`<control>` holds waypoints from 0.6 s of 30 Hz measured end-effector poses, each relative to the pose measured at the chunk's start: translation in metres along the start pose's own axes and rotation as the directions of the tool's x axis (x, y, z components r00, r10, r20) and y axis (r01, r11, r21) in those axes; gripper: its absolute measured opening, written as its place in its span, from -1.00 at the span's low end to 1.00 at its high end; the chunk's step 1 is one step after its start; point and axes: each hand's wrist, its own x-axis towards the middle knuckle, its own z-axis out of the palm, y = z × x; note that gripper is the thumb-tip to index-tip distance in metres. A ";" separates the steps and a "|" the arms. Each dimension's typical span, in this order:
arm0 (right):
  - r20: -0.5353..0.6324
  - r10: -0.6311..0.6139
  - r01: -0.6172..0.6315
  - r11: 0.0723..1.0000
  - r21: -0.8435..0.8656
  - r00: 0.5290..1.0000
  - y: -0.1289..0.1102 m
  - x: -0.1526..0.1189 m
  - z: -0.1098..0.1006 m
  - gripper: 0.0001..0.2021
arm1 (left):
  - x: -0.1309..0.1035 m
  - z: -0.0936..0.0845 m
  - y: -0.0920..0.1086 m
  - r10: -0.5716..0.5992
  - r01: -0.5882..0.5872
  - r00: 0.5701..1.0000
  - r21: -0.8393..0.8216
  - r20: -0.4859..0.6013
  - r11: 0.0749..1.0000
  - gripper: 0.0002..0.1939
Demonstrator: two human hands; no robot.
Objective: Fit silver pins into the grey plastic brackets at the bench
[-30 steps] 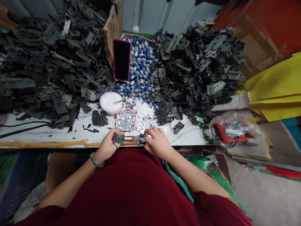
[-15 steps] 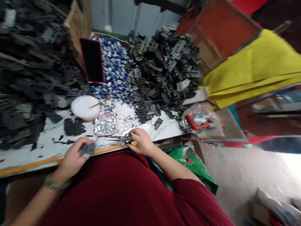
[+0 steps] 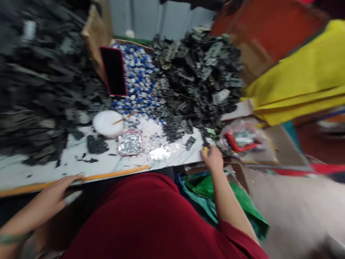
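1 pr. pliers (image 3: pixel 205 150); R hand (image 3: pixel 215 159)

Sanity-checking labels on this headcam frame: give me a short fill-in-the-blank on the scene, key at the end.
1. At the right hand, the pliers show a handle coloured ____.
2. The left hand is by the edge strip coloured ____.
3. In this view, the white bowl is to the ____ (left or right) of the tray.
4. That tray's rim is coloured ____.
Missing words: yellow; orange; left; pink.
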 end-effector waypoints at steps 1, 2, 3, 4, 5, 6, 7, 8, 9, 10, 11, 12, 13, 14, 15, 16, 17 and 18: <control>-0.044 -0.056 0.055 0.998 -0.041 0.997 -0.003 0.008 0.006 -0.58 | 0.000 -0.001 -0.001 -0.016 0.016 1.000 -0.013 0.013 1.000 -0.35; -0.092 -0.108 0.102 0.992 -0.068 0.990 -0.008 0.016 0.012 -0.58 | 0.001 -0.003 -0.001 -0.020 0.020 1.000 -0.013 0.023 1.000 -0.32; -0.141 -0.159 0.150 0.986 -0.074 0.977 -0.015 0.024 0.017 -0.59 | 0.002 -0.006 -0.002 -0.016 0.016 1.000 -0.012 0.018 1.000 -0.33; -0.180 -0.212 0.202 0.977 -0.068 0.961 -0.024 0.030 0.022 -0.62 | 0.005 -0.009 -0.002 -0.022 0.022 1.000 -0.009 -0.003 1.000 -0.37; -0.201 -0.268 0.263 0.963 -0.053 0.942 -0.035 0.035 0.025 -0.65 | 0.009 -0.012 -0.001 -0.032 0.031 0.998 -0.008 -0.046 0.999 -0.43; -0.201 -0.330 0.330 0.943 -0.033 0.922 -0.050 0.037 0.026 -0.68 | 0.014 -0.015 0.000 -0.044 0.043 0.995 -0.009 -0.091 0.999 -0.51; -0.181 -0.398 0.403 0.915 -0.009 0.899 -0.066 0.036 0.026 -0.71 | 0.020 -0.017 0.001 -0.061 0.060 0.987 -0.012 -0.147 0.998 -0.58; -0.142 -0.471 0.478 0.878 0.016 0.871 -0.085 0.034 0.025 -0.74 | 0.028 -0.019 0.003 -0.082 0.081 0.976 -0.011 -0.204 0.997 -0.64; -0.090 -0.542 0.547 0.836 0.044 0.836 -0.106 0.029 0.023 -0.75 | 0.037 -0.020 0.006 -0.100 0.102 0.960 -0.004 -0.260 0.995 -0.67; -0.038 -0.608 0.609 0.790 0.074 0.793 -0.128 0.024 0.021 -0.76 | 0.047 -0.021 0.009 -0.119 0.126 0.941 0.002 -0.317 0.992 -0.70; 0.024 -0.669 0.664 0.741 0.099 0.743 -0.150 0.018 0.019 -0.76 | 0.059 -0.022 0.013 -0.151 0.164 0.916 0.004 -0.371 0.986 -0.72; 0.074 -0.715 0.707 0.699 0.107 0.696 -0.171 0.013 0.018 -0.77 | 0.071 -0.023 0.016 -0.193 0.208 0.889 -0.009 -0.415 0.978 -0.74; 0.116 -0.749 0.742 0.662 0.107 0.652 -0.192 0.007 0.017 -0.79 | 0.084 -0.024 0.019 -0.244 0.254 0.862 -0.039 -0.444 0.966 -0.76; 0.173 -0.786 0.781 0.615 0.109 0.594 -0.210 0.003 0.017 -0.79 | 0.096 -0.024 0.021 -0.302 0.294 0.840 -0.088 -0.451 0.952 -0.78; 0.218 -0.807 0.810 0.578 0.096 0.549 -0.227 -0.002 0.018 -0.79 | 0.107 -0.025 0.023 -0.353 0.321 0.829 -0.148 -0.434 0.936 -0.83; 0.260 -0.824 0.839 0.539 0.081 0.504 -0.241 -0.005 0.019 -0.79 | 0.116 -0.026 0.025 -0.391 0.332 0.828 -0.211 -0.402 0.919 -0.89; 0.296 -0.831 0.859 0.508 0.061 0.470 -0.253 -0.008 0.020 -0.80 | 0.123 -0.026 0.025 -0.412 0.331 0.833 -0.265 -0.368 0.906 -0.94; 0.328 -0.832 0.874 0.485 0.037 0.448 -0.263 -0.011 0.022 -0.81 | 0.127 -0.027 0.026 -0.420 0.321 0.842 -0.310 -0.339 0.895 -0.94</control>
